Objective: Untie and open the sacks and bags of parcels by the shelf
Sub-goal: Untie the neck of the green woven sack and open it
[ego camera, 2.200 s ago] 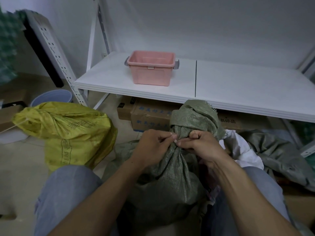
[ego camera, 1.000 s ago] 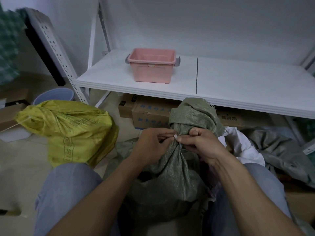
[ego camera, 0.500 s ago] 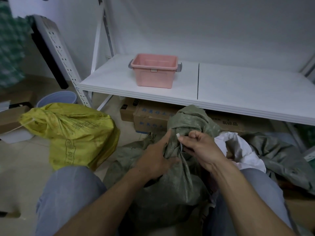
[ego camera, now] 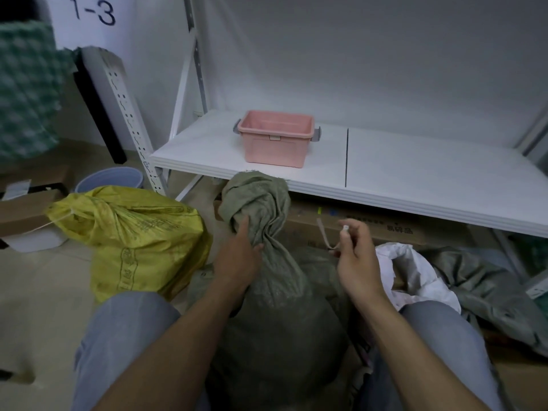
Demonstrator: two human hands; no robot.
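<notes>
Green sack (ego camera: 278, 315): tie (ego camera: 322, 234) off, pinched by right hand (ego camera: 355, 256), left hand (ego camera: 237, 258) gripping neck; nine-o'clock yellow sack (ego camera: 133, 232) still tied.

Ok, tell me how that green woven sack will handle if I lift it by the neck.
Probably floppy: the green woven sack creases and bunches where the left hand grips its neck. Likely fairly heavy, since its body bulges full. It may slump sideways rather than stand, as the cloth looks soft.
</notes>
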